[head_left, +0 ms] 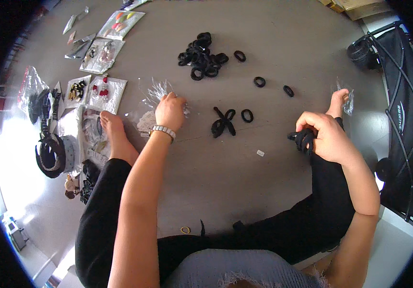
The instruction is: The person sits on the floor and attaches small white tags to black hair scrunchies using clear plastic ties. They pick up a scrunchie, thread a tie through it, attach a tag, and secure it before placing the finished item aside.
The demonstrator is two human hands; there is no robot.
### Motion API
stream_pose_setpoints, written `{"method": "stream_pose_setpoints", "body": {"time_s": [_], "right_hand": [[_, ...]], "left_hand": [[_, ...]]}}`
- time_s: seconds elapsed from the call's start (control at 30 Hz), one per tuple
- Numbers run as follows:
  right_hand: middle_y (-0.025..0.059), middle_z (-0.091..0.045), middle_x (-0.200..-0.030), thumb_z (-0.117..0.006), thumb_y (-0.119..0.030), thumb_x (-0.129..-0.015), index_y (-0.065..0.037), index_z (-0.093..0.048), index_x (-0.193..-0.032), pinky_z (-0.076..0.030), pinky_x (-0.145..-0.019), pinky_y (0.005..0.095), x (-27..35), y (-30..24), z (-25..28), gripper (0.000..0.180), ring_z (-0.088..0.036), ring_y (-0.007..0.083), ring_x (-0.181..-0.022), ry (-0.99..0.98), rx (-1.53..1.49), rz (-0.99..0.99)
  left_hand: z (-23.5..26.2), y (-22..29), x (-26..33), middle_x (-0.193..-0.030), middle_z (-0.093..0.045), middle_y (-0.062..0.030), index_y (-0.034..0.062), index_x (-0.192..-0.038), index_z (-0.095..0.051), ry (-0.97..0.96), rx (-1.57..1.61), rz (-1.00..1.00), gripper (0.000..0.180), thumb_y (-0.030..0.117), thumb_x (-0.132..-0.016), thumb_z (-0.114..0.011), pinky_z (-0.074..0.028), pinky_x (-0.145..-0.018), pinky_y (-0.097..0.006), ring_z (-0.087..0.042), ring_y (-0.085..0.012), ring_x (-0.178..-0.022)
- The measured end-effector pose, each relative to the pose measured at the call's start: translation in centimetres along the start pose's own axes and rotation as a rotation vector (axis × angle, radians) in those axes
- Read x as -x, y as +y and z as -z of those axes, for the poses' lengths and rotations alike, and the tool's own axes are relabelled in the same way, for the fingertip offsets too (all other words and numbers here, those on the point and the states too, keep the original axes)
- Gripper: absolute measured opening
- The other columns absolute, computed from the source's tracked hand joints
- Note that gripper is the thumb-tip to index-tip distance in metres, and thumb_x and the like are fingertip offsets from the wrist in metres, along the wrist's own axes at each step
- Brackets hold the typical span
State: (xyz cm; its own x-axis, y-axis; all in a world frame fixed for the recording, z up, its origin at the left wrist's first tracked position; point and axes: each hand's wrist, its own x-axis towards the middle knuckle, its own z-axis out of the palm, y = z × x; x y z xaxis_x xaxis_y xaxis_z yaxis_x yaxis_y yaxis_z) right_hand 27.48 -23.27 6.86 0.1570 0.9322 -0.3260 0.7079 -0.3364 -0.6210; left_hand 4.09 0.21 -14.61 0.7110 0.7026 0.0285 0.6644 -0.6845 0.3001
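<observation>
In my right hand [329, 137]: a bunch of black hair ties [305, 140], fingers clamped around it, bundle hanging roughly vertical below the fist. My left hand [170, 111] is closed on a crinkly clear plastic bag [157, 90], which fans up and away from my knuckles. Between the hands lies a crossed bundle of ties [223, 122] with a single loop [247, 115] just beside it. Farther out sits the big pile of ties [202, 56], loose rings [259, 81] to its right. Accessory packets [104, 93] lie left of my left hand.
</observation>
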Motion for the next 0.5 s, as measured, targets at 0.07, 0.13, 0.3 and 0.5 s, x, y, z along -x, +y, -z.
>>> {"method": "stream_pose_setpoints", "body": {"time_s": [0.07, 0.13, 0.3, 0.5], "right_hand": [[0.0073, -0.054, -0.065, -0.055, 0.009, -0.067, 0.0, -0.048, -0.077, -0.041, -0.055, 0.0278, -0.4, -0.2, 0.1, 0.016, -0.054, 0.0157, -0.061, -0.037, -0.022, -0.009], [0.007, -0.054, -0.066, -0.055, 0.009, -0.068, 0.0, -0.048, -0.077, -0.041, -0.056, 0.0272, -0.5, 0.1, -0.1, 0.015, -0.053, 0.0144, -0.061, -0.036, -0.078, 0.004], [0.0053, -0.054, -0.066, -0.055, 0.009, -0.069, 0.0, -0.048, -0.077, -0.04, -0.055, 0.0257, -0.6, 0.9, -0.4, 0.014, -0.052, 0.0114, -0.062, -0.02, -0.147, 0.044], [0.0044, -0.054, -0.065, -0.056, 0.008, -0.069, 0.0, -0.05, -0.078, -0.041, -0.055, 0.0247, -0.5, 1.9, -0.3, 0.013, -0.051, 0.0097, -0.063, -0.044, -0.282, -0.013]], "left_hand": [[0.1, -0.2, -0.2, -0.086, -0.055, -0.0087, 0.0115, -0.078, -0.066, -0.09, 0.004, 0.011, 0.013, 0.008, -0.069, -0.057, -0.047, -0.074, -0.036, -0.053, -0.0259, -0.088], [0.4, -0.3, -0.4, -0.085, -0.055, -0.0085, 0.011, -0.076, -0.065, -0.132, -0.028, -0.003, 0.011, 0.008, -0.069, -0.057, -0.047, -0.074, -0.036, -0.053, -0.0259, -0.088], [1.7, -0.3, -0.7, -0.087, -0.056, -0.0101, 0.0066, -0.075, -0.061, -0.113, 0.111, -0.031, 0.008, 0.007, -0.07, -0.054, -0.047, -0.073, -0.036, -0.054, -0.027, -0.089], [1.9, 0.6, -1.2, -0.092, -0.058, -0.0119, 0.0057, -0.08, -0.061, -0.125, 0.104, -0.103, 0.011, 0.01, -0.074, -0.055, -0.046, -0.076, -0.037, -0.054, -0.0267, -0.093]]}}
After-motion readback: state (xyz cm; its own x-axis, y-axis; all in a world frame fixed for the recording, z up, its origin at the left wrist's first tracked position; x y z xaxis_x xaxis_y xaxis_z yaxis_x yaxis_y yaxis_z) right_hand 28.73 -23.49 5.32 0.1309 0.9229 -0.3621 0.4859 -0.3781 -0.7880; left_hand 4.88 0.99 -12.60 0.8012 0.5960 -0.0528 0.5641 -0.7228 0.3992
